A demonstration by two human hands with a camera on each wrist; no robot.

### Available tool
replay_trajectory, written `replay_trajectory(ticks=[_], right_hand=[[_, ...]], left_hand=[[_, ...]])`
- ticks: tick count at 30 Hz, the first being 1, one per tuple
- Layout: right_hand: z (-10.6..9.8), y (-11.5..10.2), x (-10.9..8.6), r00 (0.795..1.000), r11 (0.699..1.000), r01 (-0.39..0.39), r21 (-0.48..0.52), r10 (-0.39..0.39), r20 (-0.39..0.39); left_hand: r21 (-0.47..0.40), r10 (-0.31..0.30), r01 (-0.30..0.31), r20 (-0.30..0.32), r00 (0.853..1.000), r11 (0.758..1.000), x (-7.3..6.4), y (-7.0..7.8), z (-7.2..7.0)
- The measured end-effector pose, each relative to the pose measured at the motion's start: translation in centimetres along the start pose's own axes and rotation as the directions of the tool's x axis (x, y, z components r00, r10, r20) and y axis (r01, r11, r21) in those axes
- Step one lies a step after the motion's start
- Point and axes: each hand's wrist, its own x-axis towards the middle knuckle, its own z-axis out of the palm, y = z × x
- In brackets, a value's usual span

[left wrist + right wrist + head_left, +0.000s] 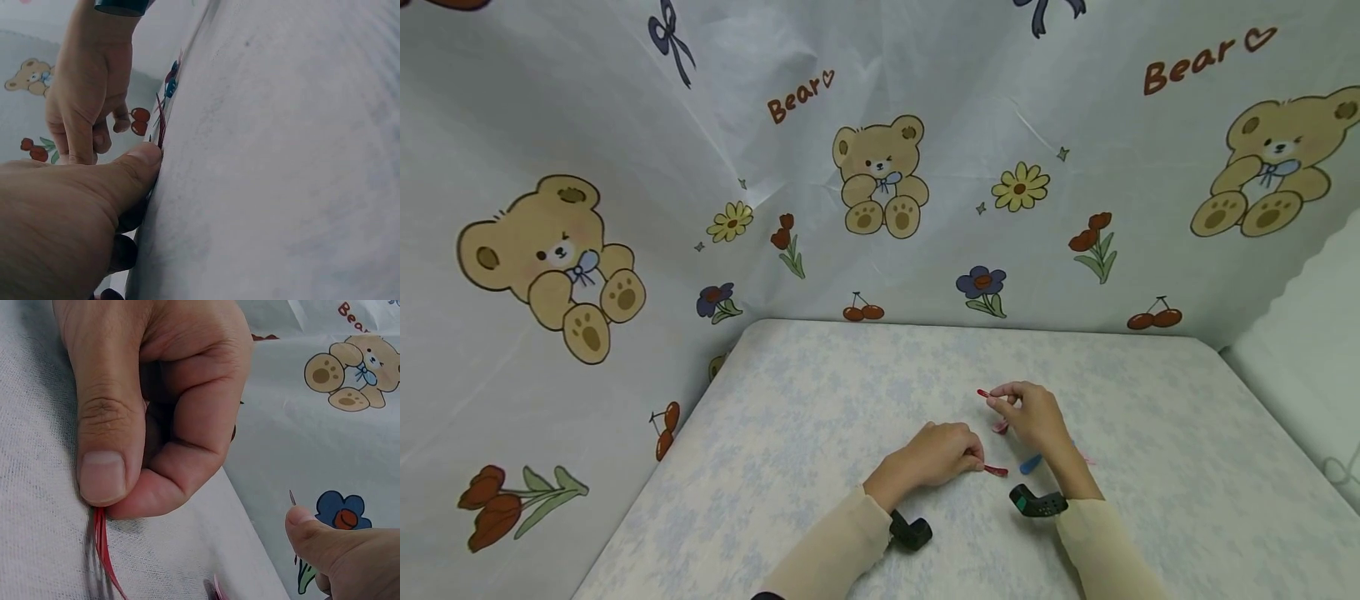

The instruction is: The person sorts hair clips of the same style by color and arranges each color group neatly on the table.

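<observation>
My left hand (pixel 936 454) is low over the table and pinches a slim red bundle of strands (pixel 996 472) that points to the right. Strands (pixel 162 119) stick out past that thumb in the left wrist view. Farther back, my right hand (pixel 1033 414) pinches another red bundle (pixel 982 392) between thumb and forefinger. Up close, this bundle (pixel 102 540) shows as several thin, thread-like strands hanging from the fingertips. In the right wrist view a thin pointed tip (pixel 292 497) rises above my left thumb; its kind cannot be told.
A pinkish-red piece (pixel 1001 427) lies under the right hand. A blue piece (pixel 1031 464) lies by the right wrist, and a pink bit (pixel 1090 461) shows beyond it. The pale table (pixel 820 392) meets a bear-print sheet (pixel 955 108) at its back and left.
</observation>
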Motion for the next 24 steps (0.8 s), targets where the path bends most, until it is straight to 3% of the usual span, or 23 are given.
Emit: replay_trajectory(ticks=[7, 13, 24], right_hand=[[-0.1, 0.0, 0.1, 1.000, 1.000, -0.001, 0.010, 0.001, -0.003], [-0.3, -0.2, 0.0, 1.000, 1.000, 0.013, 0.028, -0.013, -0.010], [-0.6, -0.6, -0.2, 0.992, 0.994, 0.113, 0.004, -0.113, -0.055]], left_hand=[[0.037, 0.010, -0.010, -0.012, 1.000, 0.999, -0.1, 0.1, -0.3], [0.008, 0.002, -0.002, -0.016, 1.000, 1.000, -0.2, -0.2, -0.3], [-0.230, 0.038, -0.042, -0.018, 0.999, 0.972, -0.7, -2.5, -2.3]])
